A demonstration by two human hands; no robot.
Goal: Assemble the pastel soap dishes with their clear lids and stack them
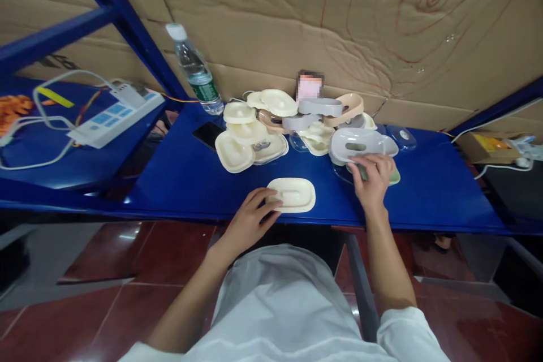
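Note:
A cream oval soap-dish-like piece [299, 195] with a raised middle lies flat near the table's front edge. Spread fingers of my left hand [253, 218] rest on its left end, the thumb by its near edge. To the right, my right hand [375, 178] has its fingers curled at the near rim of a grey oval tray [382, 146] with a slot in its floor. That tray sits raised on other pieces, among them a pale green one [394, 176] partly hidden by the hand. Cream dishes [235, 151], grey rings [320, 106] and a tan ring [351, 108] are heaped behind.
A water bottle [199, 76] and a dark phone [206, 135] are at the back left of the blue table [182, 186]. A pixelated upright object [309, 86] stands behind the heap, before a cardboard wall [263, 22]. Further left lies a power strip [114, 119] with cables.

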